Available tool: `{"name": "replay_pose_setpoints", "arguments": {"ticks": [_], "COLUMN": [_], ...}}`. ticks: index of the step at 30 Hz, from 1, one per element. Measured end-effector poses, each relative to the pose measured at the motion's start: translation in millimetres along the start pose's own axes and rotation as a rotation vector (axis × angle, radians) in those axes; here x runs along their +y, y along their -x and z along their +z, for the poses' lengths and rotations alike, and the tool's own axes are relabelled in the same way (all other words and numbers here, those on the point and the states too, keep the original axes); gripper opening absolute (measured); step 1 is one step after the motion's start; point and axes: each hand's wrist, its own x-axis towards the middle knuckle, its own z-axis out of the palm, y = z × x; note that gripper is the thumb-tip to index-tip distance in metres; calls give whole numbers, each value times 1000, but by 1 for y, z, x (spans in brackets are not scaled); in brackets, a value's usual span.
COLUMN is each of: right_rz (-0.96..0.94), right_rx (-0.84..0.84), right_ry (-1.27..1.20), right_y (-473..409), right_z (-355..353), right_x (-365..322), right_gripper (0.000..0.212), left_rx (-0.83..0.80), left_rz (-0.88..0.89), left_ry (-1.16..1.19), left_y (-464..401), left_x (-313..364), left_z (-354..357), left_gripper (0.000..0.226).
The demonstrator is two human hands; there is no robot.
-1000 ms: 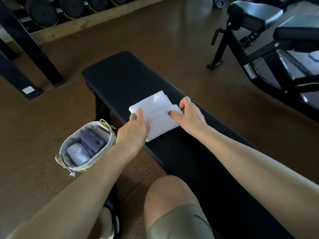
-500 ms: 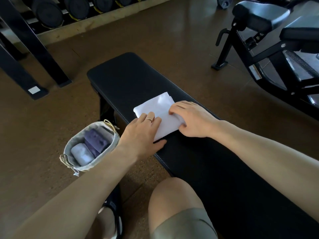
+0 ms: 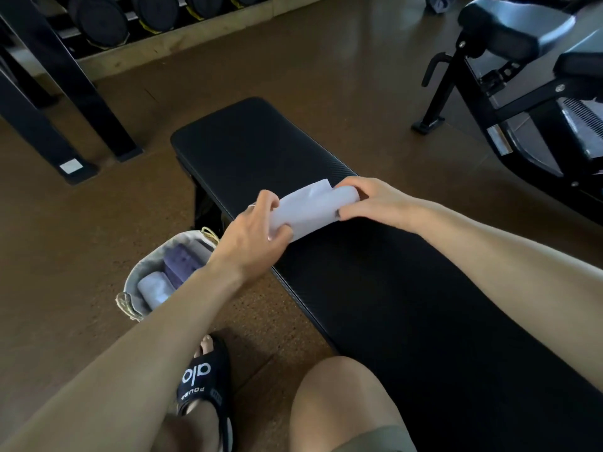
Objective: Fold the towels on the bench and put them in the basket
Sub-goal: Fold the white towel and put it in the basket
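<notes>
A white towel, partly rolled into a thick bundle, lies across the black padded bench. My left hand grips its left end, fingers curled over the top and thumb underneath. My right hand holds the right end, fingers wrapped over the roll. One loose corner of the towel sticks up at the far side. A grey fabric basket stands on the floor left of the bench, holding a folded purple towel and a rolled white towel.
My bare knee and a foot in a black slide sandal are at the bottom. A dumbbell rack stands at the far left. A black exercise machine fills the right. Brown floor surrounds the bench.
The towel lay flat under both hands before. Now both hands have curled round it and lifted its near edge into a roll.
</notes>
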Motion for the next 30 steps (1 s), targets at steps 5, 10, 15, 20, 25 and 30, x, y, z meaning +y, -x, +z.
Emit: {"name": "replay_pose_setpoints", "arguments": {"ticks": [5,10,15,20,25,30], "right_rz": [129,243,341,432,457,466], "right_rx": [12,168,213,159,104,86], "right_ry": [-61,60,134,-13,-119,-176], "right_y": [-20,-35,-39,-32,-11,12], "right_z": [4,21,18,21,37,61], "right_x": [-6,-9,-24,-30,-31,-35], "right_gripper": [61,51,46,63,62,61], "left_rx": [95,94,5,-80,-207,-267], "left_rz": [-175,-302,-432,-529,-715,-912], "left_ry": [172,154,194,273,480,885], "left_y": [-20,-36,-47,-41,-19,14], "left_x": [-19,-22,-25,-22,-16,-11], "left_z": [9,14,9,0,-11,-19], "left_gripper": [16,24,29,37,32,32]}}
